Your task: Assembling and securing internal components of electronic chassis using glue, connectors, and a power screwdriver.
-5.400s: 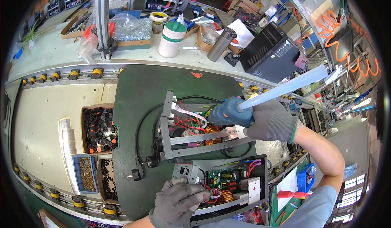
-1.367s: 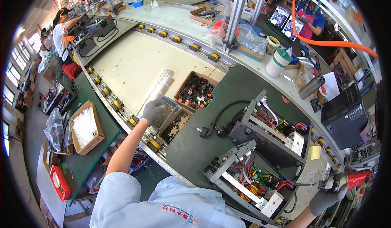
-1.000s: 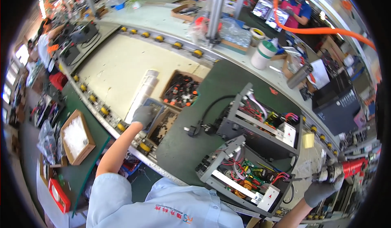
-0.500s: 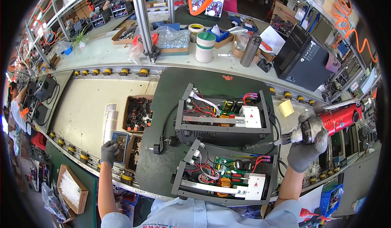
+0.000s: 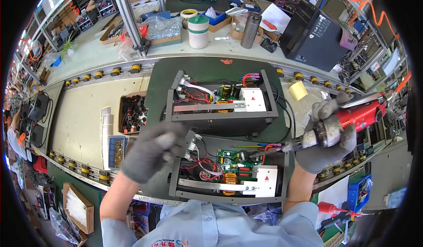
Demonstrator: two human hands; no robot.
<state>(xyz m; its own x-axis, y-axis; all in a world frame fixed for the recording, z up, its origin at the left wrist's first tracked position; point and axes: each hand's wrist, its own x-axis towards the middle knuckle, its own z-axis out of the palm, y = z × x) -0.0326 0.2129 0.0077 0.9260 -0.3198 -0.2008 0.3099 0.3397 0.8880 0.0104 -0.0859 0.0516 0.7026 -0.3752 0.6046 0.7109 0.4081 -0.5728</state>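
Note:
My right hand (image 5: 328, 134), gloved in grey, is wrapped round a red pneumatic screwdriver (image 5: 362, 116). Its long bit points left over the near metal case (image 5: 224, 198), which has no lid and shows a green circuit board (image 5: 229, 159), a copper coil and red wires. My left hand (image 5: 154, 152), in the same kind of glove, hovers by the left end of that case with its fingers drawn together. Motion blurs it, and what it pinches is too small to make out. Behind stands a second open case (image 5: 211, 121) of the same kind.
Both cases rest on a dark green board (image 5: 176, 70) across a roller conveyor (image 5: 115, 71). To the left are a blue tray (image 5: 111, 152) of small screws and a box of black parts (image 5: 133, 110). A shelf behind holds a white jar (image 5: 198, 37), a flask (image 5: 251, 30) and a computer tower (image 5: 315, 33).
My left hand has risen from the screw tray and moved right to the near case. The screwdriver has swung slightly, its bit now over the near case. The whole view has shifted.

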